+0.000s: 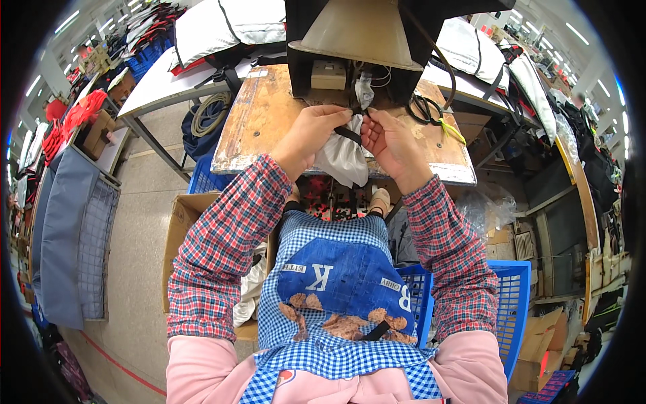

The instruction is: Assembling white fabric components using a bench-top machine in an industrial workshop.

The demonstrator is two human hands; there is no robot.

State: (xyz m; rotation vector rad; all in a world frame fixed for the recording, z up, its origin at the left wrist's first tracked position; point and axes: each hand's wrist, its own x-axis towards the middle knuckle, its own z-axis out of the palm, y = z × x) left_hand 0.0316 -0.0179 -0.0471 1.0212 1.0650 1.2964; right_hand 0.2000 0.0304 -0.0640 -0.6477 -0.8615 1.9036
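Observation:
Under the head of a dark machine (296,74), both hands work close together over the front of a wooden work board. My left hand (313,135) pinches a dark strip at the machine, thumb and forefinger pressed together. From the other side my right hand (393,145) pinches the same spot, its lower fingers curled. A white cloth piece (342,161) hangs from between the hands over the board's front edge. A black strap (348,135) lies across that cloth. The exact contact at the fingertips is small and partly hidden.
A cream cone-shaped shade (353,34) overhangs the wooden board (252,124). Black and yellow cords (441,121) lie at its right. Tables with white padded pieces (229,23) stand behind. A cardboard box (185,229) and blue crate (511,306) flank my lap.

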